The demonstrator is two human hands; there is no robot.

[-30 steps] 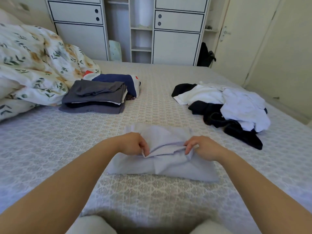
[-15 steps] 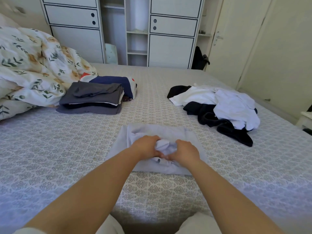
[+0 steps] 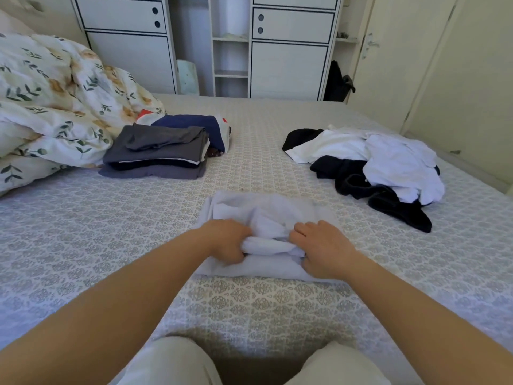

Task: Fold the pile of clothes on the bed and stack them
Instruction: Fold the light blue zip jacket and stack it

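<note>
A pale lavender garment (image 3: 266, 215) lies partly folded on the bed (image 3: 83, 245), near the middle of its near edge. The left hand (image 3: 226, 240) and right hand (image 3: 322, 248) sit on it side by side, fingers curled and grasping a bunched roll of the same fabric between them. Toward the far left of the bed, beside a floral duvet (image 3: 55, 101), stands a stack of folded clothes (image 3: 158, 154) in grey and navy. Toward the right edge lies an unfolded pile of white and black clothes (image 3: 374, 162). A white wardrobe (image 3: 288, 68) stands beyond the bed's far edge.
</note>
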